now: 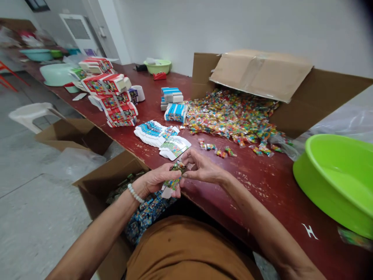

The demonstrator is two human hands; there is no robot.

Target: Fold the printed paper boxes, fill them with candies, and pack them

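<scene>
My left hand [159,179] is closed around a small green printed carton [176,173], just over the table's front edge. A white flap sticks out from the carton's lower end. My right hand [201,168] has its fingers curled and its thumb against the carton's right side; its inner fingertips are partly hidden. Just beyond my hands lies a fanned row of flat cartons [151,133], blue-printed, with green-printed ones [177,147] at the near end. Several wrapped candies [220,153] lie loose on the table to the right of them.
A cardboard box [259,76] on its side spills a heap of wrapped candies [227,116]. Bundled blue cartons [175,112] and red cartons [121,114] stand on the red table [262,186]. A green basin [335,182] is at right. Below left, an open box [110,175] contains filled-looking blue cartons [145,214].
</scene>
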